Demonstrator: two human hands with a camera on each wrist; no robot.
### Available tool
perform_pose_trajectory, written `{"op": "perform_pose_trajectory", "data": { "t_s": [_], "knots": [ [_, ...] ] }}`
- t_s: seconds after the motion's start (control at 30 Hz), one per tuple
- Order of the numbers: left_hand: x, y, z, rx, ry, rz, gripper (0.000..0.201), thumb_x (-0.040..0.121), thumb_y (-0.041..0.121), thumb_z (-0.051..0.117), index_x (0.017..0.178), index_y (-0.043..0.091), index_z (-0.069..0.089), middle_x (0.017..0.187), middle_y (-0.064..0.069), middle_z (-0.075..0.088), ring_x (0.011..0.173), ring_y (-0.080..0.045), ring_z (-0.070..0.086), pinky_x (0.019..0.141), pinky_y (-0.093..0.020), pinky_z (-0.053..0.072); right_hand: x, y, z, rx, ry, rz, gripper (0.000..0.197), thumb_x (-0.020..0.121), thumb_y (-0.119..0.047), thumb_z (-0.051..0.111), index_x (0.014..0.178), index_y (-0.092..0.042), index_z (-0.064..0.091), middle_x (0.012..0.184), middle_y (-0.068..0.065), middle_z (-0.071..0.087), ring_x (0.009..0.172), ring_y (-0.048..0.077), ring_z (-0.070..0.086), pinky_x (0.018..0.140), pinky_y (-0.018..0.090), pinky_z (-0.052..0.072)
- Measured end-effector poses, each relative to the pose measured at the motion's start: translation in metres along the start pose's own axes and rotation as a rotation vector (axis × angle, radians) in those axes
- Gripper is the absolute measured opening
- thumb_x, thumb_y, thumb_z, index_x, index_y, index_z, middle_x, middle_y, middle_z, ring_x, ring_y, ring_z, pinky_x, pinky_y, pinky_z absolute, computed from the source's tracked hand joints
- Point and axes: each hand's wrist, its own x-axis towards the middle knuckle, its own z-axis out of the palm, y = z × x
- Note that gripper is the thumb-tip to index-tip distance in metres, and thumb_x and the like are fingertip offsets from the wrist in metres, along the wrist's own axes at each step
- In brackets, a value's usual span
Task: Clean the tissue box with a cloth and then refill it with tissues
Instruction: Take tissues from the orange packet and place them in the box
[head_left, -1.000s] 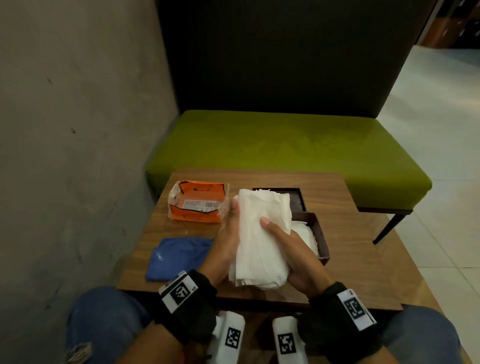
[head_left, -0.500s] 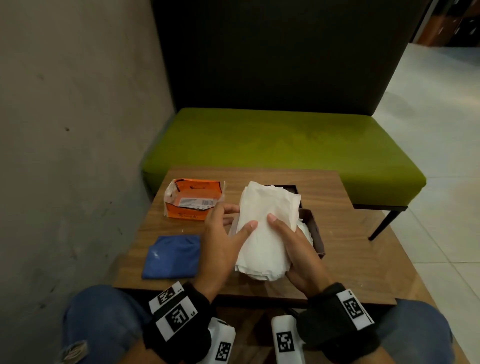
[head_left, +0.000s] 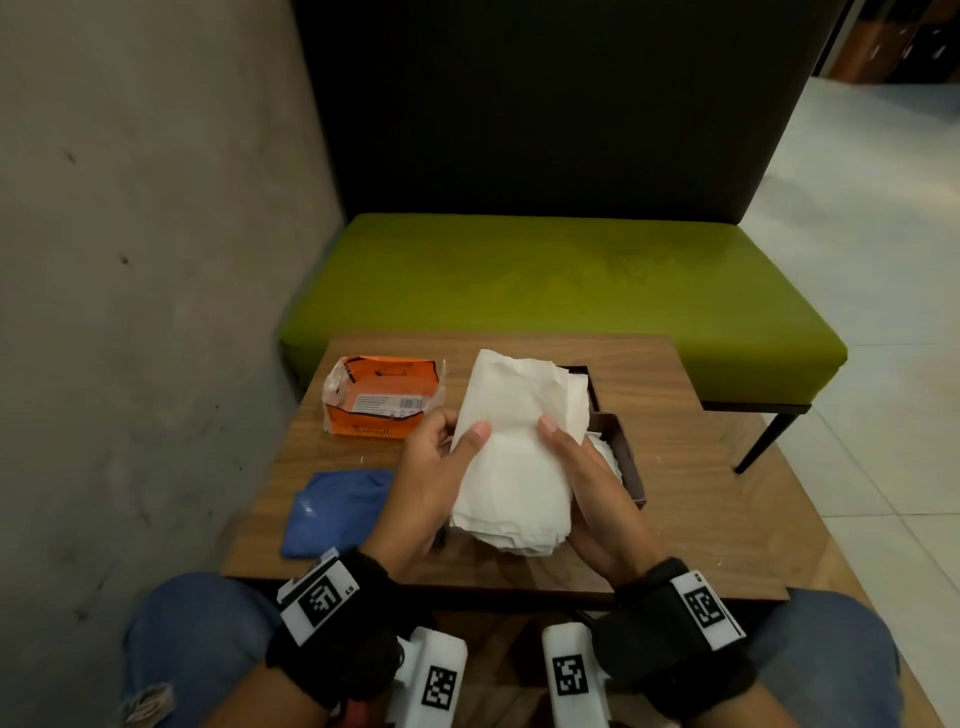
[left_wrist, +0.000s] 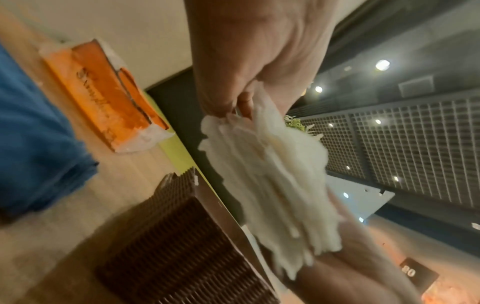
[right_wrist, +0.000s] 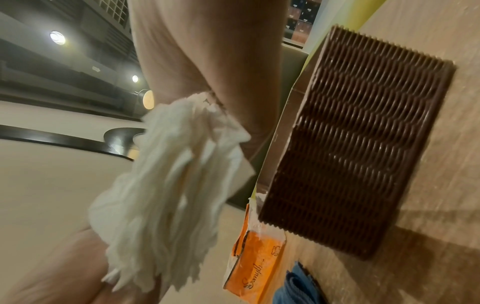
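Both hands hold a thick stack of white tissues (head_left: 514, 467) upright above the near end of the dark brown ribbed tissue box (head_left: 629, 470). My left hand (head_left: 460, 425) grips the stack's left edge with the thumb on its front face. My right hand (head_left: 566, 452) grips the right edge, thumb also on the front. More white tissue shows inside the box behind the right hand. The wrist views show the tissues (left_wrist: 272, 181) (right_wrist: 168, 195) fanned out beside the box (left_wrist: 176, 246) (right_wrist: 358, 144). A blue cloth (head_left: 337, 506) lies folded at the table's left front.
An opened orange tissue packet (head_left: 384, 397) sits at the back left of the wooden table (head_left: 701, 467). The box's dark lid (head_left: 581, 371) lies behind the stack. A green bench (head_left: 561, 291) stands beyond the table, and a concrete wall runs along the left.
My left hand came round from the stack's side and now has its thumb on the front. The stack sits a little more upright between both hands.
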Motion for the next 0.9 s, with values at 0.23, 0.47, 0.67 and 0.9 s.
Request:
{"op": "perform_pose_trajectory", "data": {
  "t_s": [0.23,0.47,0.67,0.9],
  "knots": [
    [0.001,0.0,0.001,0.144,-0.135,-0.039,0.038,0.088,0.023,0.061,0.12,0.021,0.041,0.114,0.002,0.057,0.098,-0.011,0.06,0.078,-0.029,0.054,0.002,0.002,0.001,-0.021,0.028,0.047,0.042,0.093,-0.031,0.056,0.133,-0.016,0.053,0.119,0.014,0.07,0.109,0.031,0.067,0.092,0.048,0.055],
    [0.002,0.002,0.009,-0.085,-0.215,-0.23,0.047,0.081,0.055,0.055,0.118,0.026,0.054,0.104,0.0,0.07,0.094,-0.018,0.068,0.083,-0.036,0.056,0.006,0.007,0.006,-0.005,0.081,0.049,0.037,0.09,-0.028,0.062,0.124,-0.016,0.059,0.111,0.012,0.073,0.102,0.028,0.071,0.084,0.043,0.059],
    [0.002,-0.002,0.014,-0.013,-0.163,-0.168,0.043,0.087,0.059,0.037,0.117,0.033,0.052,0.116,0.001,0.064,0.097,-0.011,0.064,0.077,-0.026,0.056,0.008,0.006,0.008,-0.032,0.167,0.04,0.025,0.091,-0.026,0.063,0.113,-0.014,0.065,0.102,0.01,0.076,0.093,0.026,0.073,0.081,0.04,0.06],
    [0.005,-0.007,0.01,-0.192,-0.143,-0.087,0.061,0.069,0.076,0.047,0.108,0.03,0.056,0.114,-0.002,0.067,0.098,-0.011,0.066,0.078,-0.024,0.053,0.015,0.004,0.006,0.171,0.344,-0.043,0.032,0.089,-0.025,0.066,0.116,-0.007,0.061,0.107,0.016,0.073,0.101,0.033,0.07,0.091,0.051,0.054]
  ]
}}
